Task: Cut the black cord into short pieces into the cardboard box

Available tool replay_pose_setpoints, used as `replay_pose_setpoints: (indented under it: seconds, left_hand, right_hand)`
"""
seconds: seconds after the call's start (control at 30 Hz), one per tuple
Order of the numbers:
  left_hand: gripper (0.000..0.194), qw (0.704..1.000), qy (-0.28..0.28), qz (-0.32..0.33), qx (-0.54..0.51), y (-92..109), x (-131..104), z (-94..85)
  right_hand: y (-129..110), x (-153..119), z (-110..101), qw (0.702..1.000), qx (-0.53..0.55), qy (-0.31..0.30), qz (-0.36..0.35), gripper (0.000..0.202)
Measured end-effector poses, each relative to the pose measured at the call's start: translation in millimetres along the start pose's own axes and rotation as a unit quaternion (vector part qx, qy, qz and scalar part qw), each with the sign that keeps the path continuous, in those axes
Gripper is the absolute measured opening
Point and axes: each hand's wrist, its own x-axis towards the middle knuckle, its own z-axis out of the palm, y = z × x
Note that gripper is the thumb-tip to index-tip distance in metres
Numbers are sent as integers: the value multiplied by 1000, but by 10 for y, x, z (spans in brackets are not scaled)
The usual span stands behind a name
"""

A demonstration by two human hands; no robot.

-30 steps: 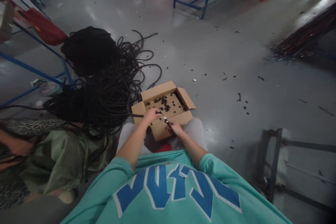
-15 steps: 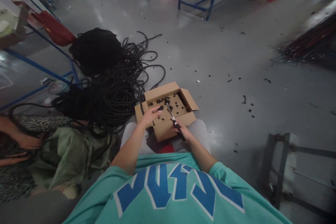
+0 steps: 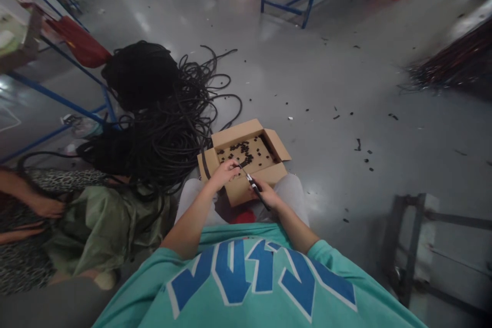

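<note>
A cardboard box [image 3: 240,123] with its flaps folded out sits between my knees, with many small black cut pieces [image 3: 243,148] scattered on its bottom. My right hand [image 3: 266,195] is wrapped around the black handles of a pair of scissors [image 3: 251,183], whose slim metal blades point up and left. My left hand [image 3: 226,171] is closed in a pinch over the box's near-left part, by the blade tips. A short black strip [image 3: 244,163] shows at its fingertips; the part inside the fingers is hidden. A black cord [image 3: 205,164] lies over the left flap.
A big heap of black tubing [image 3: 161,133] lies left of the box, below a dark round bundle [image 3: 142,74]. A co-worker's hand [image 3: 48,207] is at far left. Blue metal frames [image 3: 284,9] stand ahead. Black scraps [image 3: 358,144] dot the floor; a metal frame [image 3: 417,246] stands at right.
My left hand has turned inward and the scissors have dropped toward its fingertips, their blades now close together. More black pieces show in the box. A distant person's legs have moved.
</note>
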Motion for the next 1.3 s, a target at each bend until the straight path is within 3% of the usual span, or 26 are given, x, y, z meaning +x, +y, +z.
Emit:
replay_pose_setpoints:
  seconds: [0.17,0.33,0.73,0.93,1.1,1.3]
  left_hand:
    - [18,1000,12,-24,6,4,-7,65]
    - [19,999,20,-38,-30,-9,-16,100]
    - [22,998,18,-41,-43,-106,45,31]
    - [22,999,10,-36,18,-104,69,-47]
    - [21,995,-7,-33,90,-89,83,-92]
    - [21,968,-33,14,249,-108,119,-129]
  right_hand:
    - [-12,4,-5,1000,-28,8,6,67]
    - [-57,-2,5,997,-62,26,-37,58]
    - [-47,30,41,999,-2,28,-16,54]
    - [-39,38,53,999,1,38,6,52]
    - [-36,39,36,997,43,-34,54,58]
    - [22,99,34,1000,13,-24,15,55]
